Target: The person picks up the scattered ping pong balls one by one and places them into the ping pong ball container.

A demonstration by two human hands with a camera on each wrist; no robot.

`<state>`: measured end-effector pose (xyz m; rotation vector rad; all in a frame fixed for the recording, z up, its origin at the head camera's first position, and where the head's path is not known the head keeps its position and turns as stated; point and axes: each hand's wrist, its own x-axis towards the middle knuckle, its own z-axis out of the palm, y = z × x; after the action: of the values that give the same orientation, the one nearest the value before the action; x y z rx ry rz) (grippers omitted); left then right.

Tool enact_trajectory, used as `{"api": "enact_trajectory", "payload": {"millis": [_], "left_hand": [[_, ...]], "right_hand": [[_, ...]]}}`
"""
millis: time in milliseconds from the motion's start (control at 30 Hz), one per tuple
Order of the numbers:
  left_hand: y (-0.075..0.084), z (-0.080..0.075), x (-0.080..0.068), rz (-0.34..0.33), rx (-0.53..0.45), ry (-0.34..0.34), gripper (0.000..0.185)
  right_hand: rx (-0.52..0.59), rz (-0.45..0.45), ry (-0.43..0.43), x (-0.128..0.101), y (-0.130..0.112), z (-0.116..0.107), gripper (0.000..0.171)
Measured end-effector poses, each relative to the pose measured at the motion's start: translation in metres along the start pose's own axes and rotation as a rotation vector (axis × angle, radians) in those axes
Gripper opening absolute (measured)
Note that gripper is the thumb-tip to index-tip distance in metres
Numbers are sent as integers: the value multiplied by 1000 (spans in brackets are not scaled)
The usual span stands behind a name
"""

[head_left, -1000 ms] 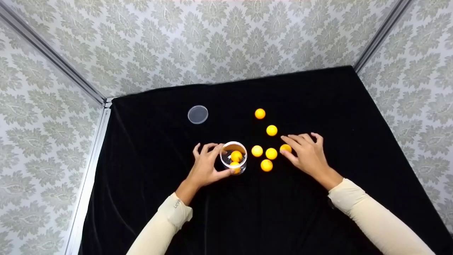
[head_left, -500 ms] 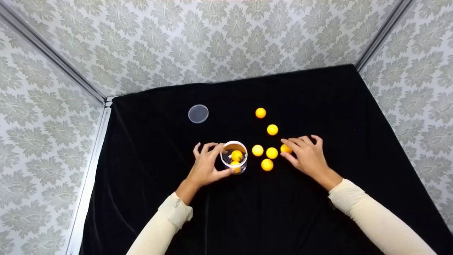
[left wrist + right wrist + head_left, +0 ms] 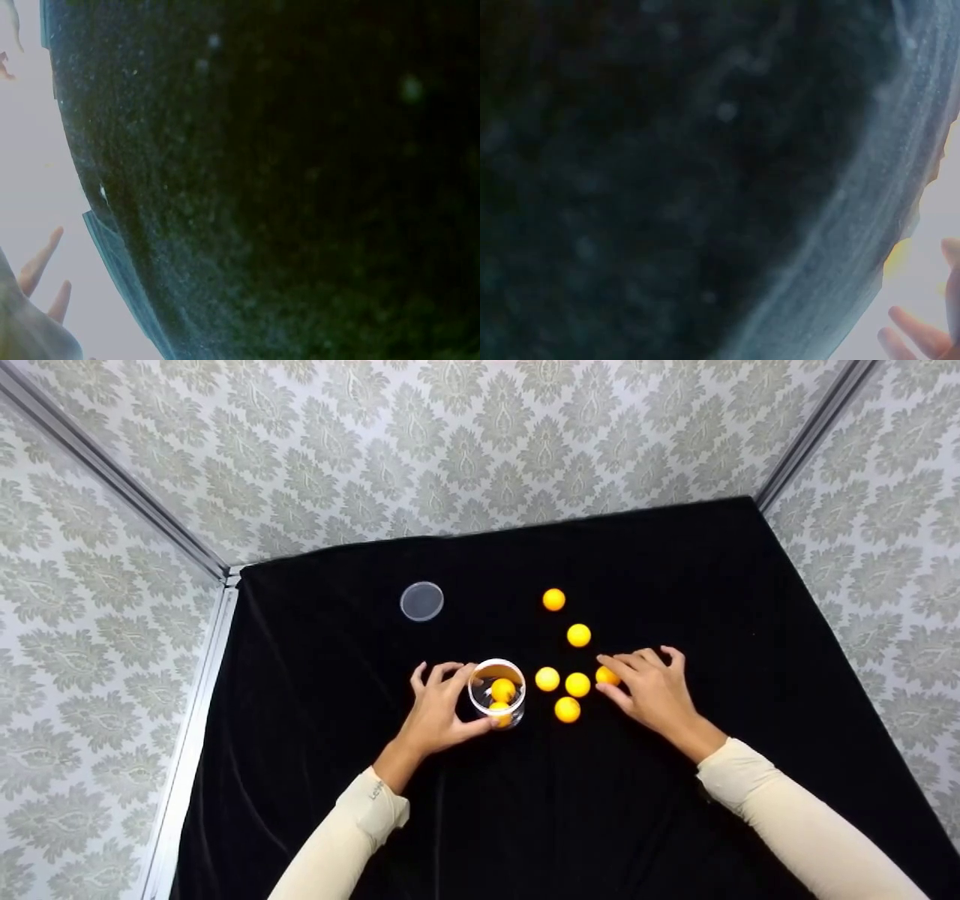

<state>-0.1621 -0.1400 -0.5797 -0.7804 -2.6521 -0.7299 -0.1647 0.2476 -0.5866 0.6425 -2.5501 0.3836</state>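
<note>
My left hand (image 3: pixel 436 718) holds a clear round jar (image 3: pixel 517 718) with a white rim, thumb on the near side and fingers on the far side. The jar stands upright without a lid, and two orange ping-pong balls (image 3: pixel 502 690) show inside. Over to the right, my right hand (image 3: pixel 654 690) pinches another orange ball (image 3: pixel 606 676) between thumb and fingertips, partly covering it. In the left wrist view only a few fingers (image 3: pixel 41 262) show at the lower left. The right wrist view has fingers (image 3: pixel 919 334) in its lower right corner; dark blur fills the rest.
Several loose orange balls lie between the hands, one (image 3: pixel 547 679) close beside the jar and one (image 3: pixel 553 599) farthest back. A clear round lid (image 3: pixel 421 601) lies flat at the back left. Black cloth (image 3: pixel 495 825) covers the table, with patterned walls (image 3: pixel 465 442) behind.
The right hand's index finger has come down onto the orange ball and covers more of it. My left hand and the jar stay in place.
</note>
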Motion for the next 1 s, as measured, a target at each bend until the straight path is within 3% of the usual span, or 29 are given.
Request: {"api": "enact_trajectory", "payload": {"millis": [1000], "left_hand": [[-1,2,0,-2,-14,-5,92]], "right_hand": [[-7,-23,-2,-3,2,4,49]]}}
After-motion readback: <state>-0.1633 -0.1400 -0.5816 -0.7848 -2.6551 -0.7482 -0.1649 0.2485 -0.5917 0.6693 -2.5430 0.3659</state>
